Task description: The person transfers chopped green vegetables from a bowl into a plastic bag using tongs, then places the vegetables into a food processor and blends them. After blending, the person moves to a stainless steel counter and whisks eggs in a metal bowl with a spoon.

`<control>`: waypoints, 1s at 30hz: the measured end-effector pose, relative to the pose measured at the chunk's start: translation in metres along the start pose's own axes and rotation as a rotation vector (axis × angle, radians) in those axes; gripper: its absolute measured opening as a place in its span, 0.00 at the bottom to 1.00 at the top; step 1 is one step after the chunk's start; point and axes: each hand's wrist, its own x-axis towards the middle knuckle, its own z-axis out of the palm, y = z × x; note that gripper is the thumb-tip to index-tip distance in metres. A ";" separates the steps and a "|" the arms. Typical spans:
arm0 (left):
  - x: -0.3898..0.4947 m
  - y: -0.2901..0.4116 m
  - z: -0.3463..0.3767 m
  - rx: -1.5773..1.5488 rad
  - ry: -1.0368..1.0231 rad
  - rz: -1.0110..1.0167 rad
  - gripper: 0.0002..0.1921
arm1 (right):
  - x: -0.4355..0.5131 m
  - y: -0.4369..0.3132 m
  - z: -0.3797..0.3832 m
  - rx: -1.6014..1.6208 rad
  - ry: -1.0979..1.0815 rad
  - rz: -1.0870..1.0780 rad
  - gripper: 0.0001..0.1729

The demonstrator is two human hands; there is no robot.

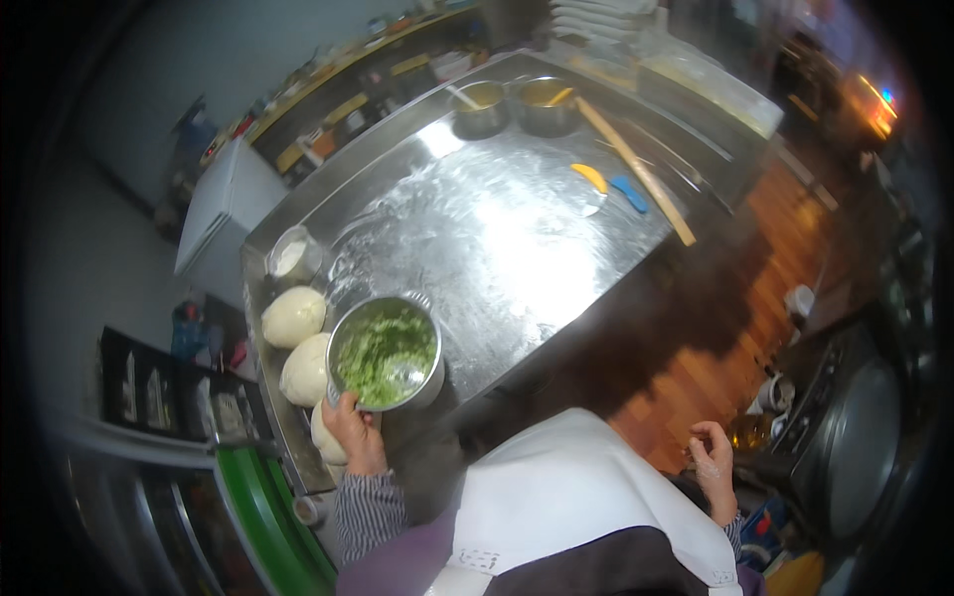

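Note:
My left hand (355, 436) grips the near rim of a metal pot (440, 372) that holds a chopped green filling (380, 350) with something shiny in it. The pot is at the near left corner of a flour-dusted steel worktable (417, 238). Balls of dough (294, 316) lie to its left, one partly hidden behind my left hand. Beyond them stands a tub of white powder (291, 257). My right hand (712, 462) is off the table at the right, fingers loosely curled, holding nothing that I can see.
Two metal pots (481, 119) with utensils stand at the table's far end. A long wooden rolling pin (641, 175), a yellow-handled scraper (589, 179) and a blue tool (630, 195) lie at the far right. A large round griddle (861, 451) is at the right, a white cabinet (223, 201) at the left.

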 end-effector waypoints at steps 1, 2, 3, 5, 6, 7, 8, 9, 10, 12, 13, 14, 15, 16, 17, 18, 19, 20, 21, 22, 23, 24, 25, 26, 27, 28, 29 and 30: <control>0.001 -0.006 0.009 -0.018 0.021 0.013 0.09 | 0.012 -0.003 -0.006 -0.011 -0.009 0.057 0.09; 0.002 -0.009 0.015 0.002 0.039 0.024 0.11 | 0.021 -0.006 -0.012 -0.038 -0.058 0.085 0.09; 0.006 -0.013 0.025 -0.001 0.038 0.053 0.13 | 0.036 -0.010 -0.017 -0.059 -0.096 0.098 0.09; 0.012 -0.019 0.044 0.033 0.073 0.132 0.14 | 0.072 -0.018 -0.022 -0.147 -0.138 0.027 0.09; 0.015 -0.020 0.052 0.071 0.080 0.161 0.14 | 0.086 -0.021 -0.023 -0.211 -0.148 -0.038 0.09; 0.017 -0.020 0.060 0.102 0.081 0.189 0.14 | 0.101 -0.025 -0.023 -0.265 -0.157 -0.101 0.09; 0.019 -0.020 0.068 0.112 0.080 0.215 0.15 | 0.117 -0.029 -0.022 -0.242 -0.196 -0.036 0.10; 0.019 -0.018 0.076 0.095 0.093 0.210 0.15 | 0.134 -0.033 -0.018 -0.226 -0.237 -0.071 0.10; 0.021 -0.016 0.083 0.078 0.104 0.208 0.14 | 0.151 -0.037 -0.012 -0.209 -0.273 -0.087 0.10; 0.024 -0.009 0.095 0.027 0.127 0.158 0.13 | 0.188 -0.046 0.004 -0.188 -0.355 -0.142 0.09; 0.026 -0.006 0.100 0.012 0.142 0.125 0.13 | 0.208 -0.050 0.014 -0.186 -0.403 -0.178 0.09; 0.028 -0.003 0.105 -0.023 0.153 0.088 0.12 | 0.227 -0.054 0.024 -0.186 -0.453 -0.215 0.08; 0.029 -0.001 0.109 -0.072 0.156 0.074 0.11 | 0.247 -0.057 0.036 -0.132 -0.480 -0.200 0.07; 0.030 0.000 0.113 -0.079 0.224 -0.003 0.11 | 0.265 -0.060 0.049 -0.080 -0.513 -0.183 0.07; 0.035 0.001 0.119 -0.110 0.278 -0.042 0.10 | 0.284 -0.062 0.064 0.016 -0.562 -0.195 0.07; 0.042 0.003 0.125 -0.142 0.333 -0.078 0.09 | 0.302 -0.065 0.079 0.013 -0.554 -0.253 0.08; 0.050 0.007 0.130 -0.160 0.352 -0.100 0.09 | 0.317 -0.066 0.092 -0.026 -0.516 -0.271 0.08; 0.058 0.009 0.135 -0.173 0.373 -0.130 0.08 | 0.331 -0.064 0.103 -0.021 -0.487 -0.288 0.09; 0.067 0.011 0.139 -0.183 0.406 -0.171 0.08 | 0.343 -0.062 0.115 -0.019 -0.456 -0.300 0.09; 0.078 0.013 0.144 -0.175 0.419 -0.142 0.07 | 0.352 -0.058 0.128 0.023 -0.406 -0.313 0.10; 0.092 0.014 0.150 -0.149 0.404 -0.109 0.07 | 0.358 -0.054 0.139 -0.031 -0.329 -0.399 0.10; 0.108 0.015 0.156 -0.124 0.407 -0.091 0.06 | 0.361 -0.049 0.147 -0.089 -0.247 -0.483 0.10; 0.126 0.015 0.161 -0.101 0.410 -0.065 0.06 | 0.364 -0.045 0.152 -0.138 -0.171 -0.536 0.10; 0.147 0.014 0.167 -0.091 0.396 -0.042 0.06 | 0.364 -0.041 0.154 -0.185 -0.170 -0.555 0.10; 0.170 0.014 0.172 -0.052 0.399 -0.027 0.05 | 0.363 -0.038 0.156 -0.211 -0.175 -0.559 0.10; 0.195 0.014 0.176 -0.018 0.394 -0.003 0.05 | 0.362 -0.037 0.156 -0.234 -0.178 -0.541 0.10; 0.219 0.013 0.180 0.009 0.393 0.014 0.05 | 0.360 -0.036 0.154 -0.246 -0.175 -0.520 0.09; 0.244 0.012 0.182 0.038 0.375 0.055 0.06 | 0.360 -0.037 0.154 -0.302 -0.179 -0.539 0.09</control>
